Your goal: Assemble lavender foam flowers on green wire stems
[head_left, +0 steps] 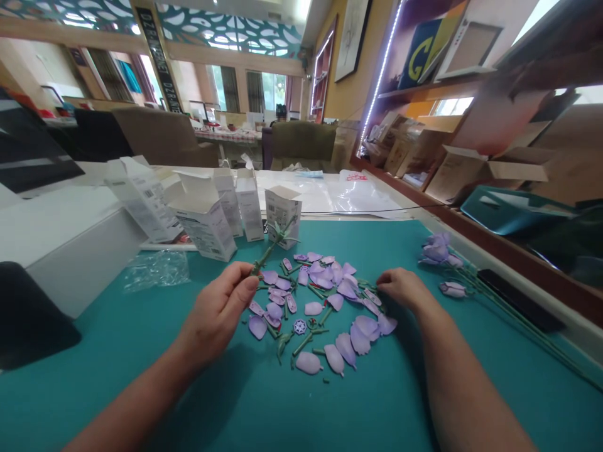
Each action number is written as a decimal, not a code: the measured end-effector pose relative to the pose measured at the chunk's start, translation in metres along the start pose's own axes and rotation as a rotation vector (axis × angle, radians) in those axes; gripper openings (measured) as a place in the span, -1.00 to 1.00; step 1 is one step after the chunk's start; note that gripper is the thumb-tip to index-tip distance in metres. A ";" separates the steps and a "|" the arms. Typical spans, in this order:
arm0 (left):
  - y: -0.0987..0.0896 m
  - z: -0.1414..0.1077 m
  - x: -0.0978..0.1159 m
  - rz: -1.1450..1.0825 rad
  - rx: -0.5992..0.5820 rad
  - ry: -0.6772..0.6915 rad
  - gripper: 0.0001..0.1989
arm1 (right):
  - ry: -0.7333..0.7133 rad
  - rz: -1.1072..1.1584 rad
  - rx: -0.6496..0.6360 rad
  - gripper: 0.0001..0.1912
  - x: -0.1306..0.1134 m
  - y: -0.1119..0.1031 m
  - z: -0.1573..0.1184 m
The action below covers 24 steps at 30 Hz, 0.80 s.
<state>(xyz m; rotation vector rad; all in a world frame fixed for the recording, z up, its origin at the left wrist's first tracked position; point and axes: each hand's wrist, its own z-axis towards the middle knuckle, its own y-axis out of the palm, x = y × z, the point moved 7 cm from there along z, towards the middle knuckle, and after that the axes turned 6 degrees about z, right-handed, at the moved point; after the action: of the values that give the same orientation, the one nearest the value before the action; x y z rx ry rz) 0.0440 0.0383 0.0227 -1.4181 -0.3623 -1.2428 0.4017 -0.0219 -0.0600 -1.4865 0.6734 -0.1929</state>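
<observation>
My left hand (217, 307) is closed, thumb against fingers, on the lower end of a green stem piece (271, 249) that slants up to the right, with leaf-like parts at its tip. My right hand (402, 287) reaches down at the right edge of the pile, its fingers pressed together by some green parts (370, 290); what they pinch, if anything, is too small to tell. Between the hands lie several loose purple petals (360, 334), short green stem pieces (302, 343) and a small purple wheel-shaped part (299, 326) on the green mat (264, 408).
Open white boxes (202, 220) stand behind the pile, with crumpled clear plastic (157, 270) at left. Assembled purple flowers (436, 249) with long stems and a black bar-shaped object (518, 300) lie at right. A large white box (89, 245) is at far left.
</observation>
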 end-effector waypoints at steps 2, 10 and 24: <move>0.002 0.000 0.002 0.049 0.001 0.026 -0.71 | 0.000 -0.016 -0.020 -0.78 0.001 0.005 0.002; 0.007 -0.006 0.006 0.156 -0.038 0.137 -0.75 | -0.059 -0.023 -0.078 -0.84 -0.005 0.014 0.002; 0.000 -0.016 0.012 0.215 0.015 0.285 -0.69 | -0.436 1.089 -0.225 -0.64 -0.164 -0.027 -0.067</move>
<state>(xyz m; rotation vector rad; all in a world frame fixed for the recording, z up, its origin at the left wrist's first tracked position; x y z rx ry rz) 0.0406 0.0197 0.0289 -1.2107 -0.0230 -1.2390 0.2423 0.0023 0.0183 -1.1219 1.0600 1.0342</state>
